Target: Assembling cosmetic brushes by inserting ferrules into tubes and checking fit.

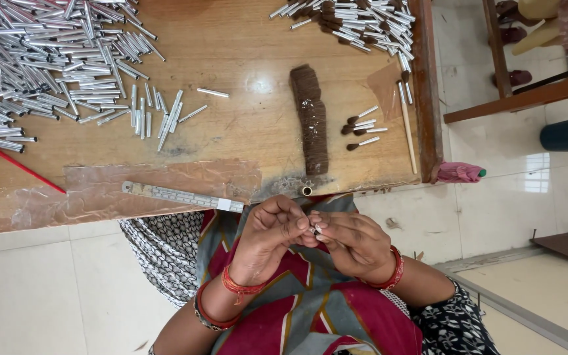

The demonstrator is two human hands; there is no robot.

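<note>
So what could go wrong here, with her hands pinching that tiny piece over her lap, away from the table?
1. The left hand and right hand pinch the small piece over the lap, off the wooden table; if it slips, it may drop into the cloth or onto the floor.
2. A small brass tube sits at the table's very edge and could roll off.
3. The row of brown bristle tufts lies loose nearby; a nudge might scatter it.
</note>
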